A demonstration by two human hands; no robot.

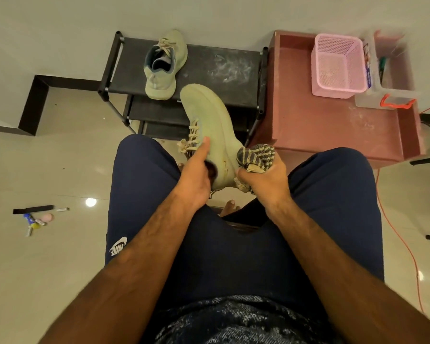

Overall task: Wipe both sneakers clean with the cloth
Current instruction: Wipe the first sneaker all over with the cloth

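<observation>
Between the knees (pixel 139 157), sneaker (pixel 209 120) firm in left hand (pixel 194 180), cloth (pixel 256 153) tight in right hand (pixel 266 181) alongside.

Matt knit sneaker (pixel 209 115); striped woven cloth (pixel 257 155); glossy floor (pixel 60 170).

Clutter on my feed
I see a black rack (pixel 224 68) ahead, a pink basket (pixel 339 68) on the pink table (pixel 320 125) beside it, an orange cable (pixel 402 242) across the floor (pixel 60 157).
</observation>
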